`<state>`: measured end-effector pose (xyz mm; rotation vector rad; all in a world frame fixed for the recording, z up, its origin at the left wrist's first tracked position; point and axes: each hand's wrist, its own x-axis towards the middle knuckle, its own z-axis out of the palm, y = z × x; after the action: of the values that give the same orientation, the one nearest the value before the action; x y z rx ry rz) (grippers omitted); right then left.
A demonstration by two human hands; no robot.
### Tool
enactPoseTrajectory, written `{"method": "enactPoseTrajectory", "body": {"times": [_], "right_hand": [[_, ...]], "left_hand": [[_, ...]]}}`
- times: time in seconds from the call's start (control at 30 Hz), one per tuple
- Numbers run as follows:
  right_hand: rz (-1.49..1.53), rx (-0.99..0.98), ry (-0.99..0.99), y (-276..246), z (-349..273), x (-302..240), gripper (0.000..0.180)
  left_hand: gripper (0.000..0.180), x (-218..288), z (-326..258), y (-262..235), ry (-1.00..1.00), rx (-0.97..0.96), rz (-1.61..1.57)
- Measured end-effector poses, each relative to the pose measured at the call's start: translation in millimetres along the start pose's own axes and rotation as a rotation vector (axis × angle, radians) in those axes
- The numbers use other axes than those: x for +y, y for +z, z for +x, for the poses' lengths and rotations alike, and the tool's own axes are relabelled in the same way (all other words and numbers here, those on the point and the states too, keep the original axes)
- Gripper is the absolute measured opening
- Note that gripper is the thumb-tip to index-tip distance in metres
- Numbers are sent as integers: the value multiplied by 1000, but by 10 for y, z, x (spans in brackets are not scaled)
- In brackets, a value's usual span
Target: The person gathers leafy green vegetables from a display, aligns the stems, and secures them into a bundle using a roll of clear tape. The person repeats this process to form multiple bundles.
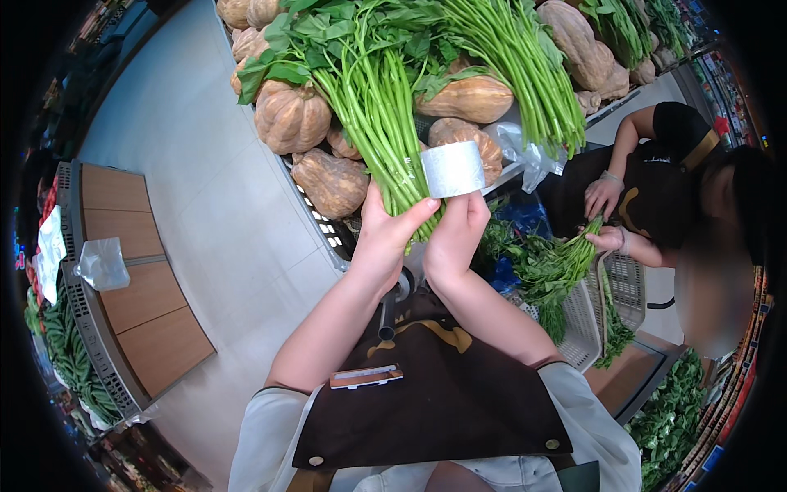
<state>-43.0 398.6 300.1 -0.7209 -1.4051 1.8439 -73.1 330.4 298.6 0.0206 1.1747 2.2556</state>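
Observation:
My left hand [387, 234] grips the lower stems of a bunch of long-stemmed leafy greens [361, 82], held upright in front of me. Beside it, my right hand [453, 232] holds a silvery roll of tape [452, 169] against the stems near their cut ends. The two hands are close together, thumbs almost touching. The leaves of the bunch fan out toward the top of the view, over the pumpkins.
Tan ribbed pumpkins [292, 120] fill a display bin behind the greens. At right another person sorts greens [548, 266] over a white plastic basket [584, 320]. A wooden shelf unit [139, 287] with a plastic bag [102, 262] stands at left.

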Motion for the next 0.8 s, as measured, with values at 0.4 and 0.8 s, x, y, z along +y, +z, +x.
{"method": "enactPoseTrajectory", "body": {"times": [0.4,0.8], "right_hand": [[56,-15,134,108,63,-58,22],[-55,-532,498,-113,452,-370,18]], "left_hand": [[53,-64,36,91,30,127,34],[51,152,-7,79,-84,79,-73]]}}
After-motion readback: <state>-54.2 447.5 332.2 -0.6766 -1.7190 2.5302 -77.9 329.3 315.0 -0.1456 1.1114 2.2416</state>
